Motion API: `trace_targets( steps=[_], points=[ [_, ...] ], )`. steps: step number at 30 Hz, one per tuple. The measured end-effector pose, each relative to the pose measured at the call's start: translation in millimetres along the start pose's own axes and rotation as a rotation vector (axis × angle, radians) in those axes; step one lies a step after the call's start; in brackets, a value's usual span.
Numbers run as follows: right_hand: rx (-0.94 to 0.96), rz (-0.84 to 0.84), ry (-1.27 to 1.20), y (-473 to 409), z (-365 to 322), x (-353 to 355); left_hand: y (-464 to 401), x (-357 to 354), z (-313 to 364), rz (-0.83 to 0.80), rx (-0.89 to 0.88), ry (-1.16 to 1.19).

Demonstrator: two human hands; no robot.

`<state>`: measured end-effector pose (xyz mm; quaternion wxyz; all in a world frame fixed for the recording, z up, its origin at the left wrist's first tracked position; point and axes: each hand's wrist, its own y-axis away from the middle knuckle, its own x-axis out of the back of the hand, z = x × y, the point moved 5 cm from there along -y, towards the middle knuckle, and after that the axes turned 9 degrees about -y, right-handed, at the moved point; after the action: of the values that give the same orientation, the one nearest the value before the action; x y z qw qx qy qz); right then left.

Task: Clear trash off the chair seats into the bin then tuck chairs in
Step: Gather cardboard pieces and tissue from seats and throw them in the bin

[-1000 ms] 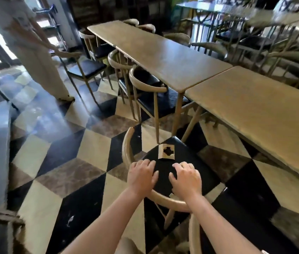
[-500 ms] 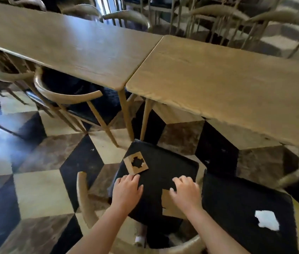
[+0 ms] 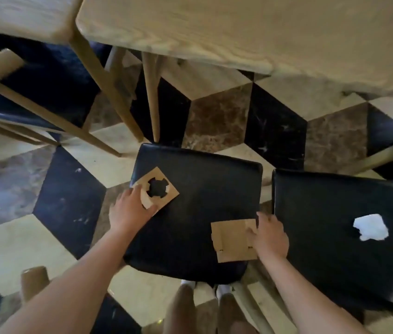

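Tabletop: pale wood, across the top of frame.
Centre seat: black, slick-looking, both cardboard scraps on it.
Right seat: white crumpled paper, untouched.
Plain cardboard: lower centre; right hand pinching its edge.
Cutout cardboard: left hand, fingers closing on its corner.
Handling: light, stiff, likely slides; lift by an edge.

Two cardboard pieces, one white scrap, two seats.

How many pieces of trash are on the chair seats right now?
3. Cardboard square with cutout under the left hand; flat cardboard piece at the right hand; white paper scrap on the right seat. Others may be hidden.
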<state>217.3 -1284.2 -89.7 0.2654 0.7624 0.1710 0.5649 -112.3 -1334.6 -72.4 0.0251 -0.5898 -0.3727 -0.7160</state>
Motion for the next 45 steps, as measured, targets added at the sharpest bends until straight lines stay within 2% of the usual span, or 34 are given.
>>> trace_targets(
  steps=[8, 17, 23, 27, 32, 34, 36, 38, 42, 45],
  points=[
    [-0.239, -0.071, -0.151, -33, 36, -55, -72, -67, -8, -0.053, 0.048, 0.009],
    [-0.495, -0.039, -0.470, -45, 51, -84, -81, -99, -1, -0.135, 0.077, -0.114],
    [-0.399, -0.007, -0.492, -41, 42, -66, -61, -95, 5, -0.102, 0.078, 0.017],
    [-0.341, -0.005, -0.529, -28, 36, -46, -43, -92, 6, -0.227, 0.133, 0.271],
    [-0.366, 0.036, -0.597, -5, 34, -8, -13, -63, 23, -0.211, 0.151, 0.588],
    [-0.344, 0.068, -0.622, 6, 32, 12, -2, -51, 33, -0.271, 0.174, 0.664],
    [-0.293, 0.121, -0.685, 17, 29, 36, 11, -41, 43, -0.409, 0.190, 0.756],
    [-0.257, 0.168, -0.757, 32, 30, 60, 27, -23, 55, -0.481, 0.153, 0.849],
    [-0.205, 0.204, -0.951, 67, 34, 111, 62, 19, 69, -0.370, 0.076, 0.865],
    [-0.151, 0.206, -1.093, 96, 34, 146, 93, 41, 86, -0.370, 0.078, 0.947]
  ],
)
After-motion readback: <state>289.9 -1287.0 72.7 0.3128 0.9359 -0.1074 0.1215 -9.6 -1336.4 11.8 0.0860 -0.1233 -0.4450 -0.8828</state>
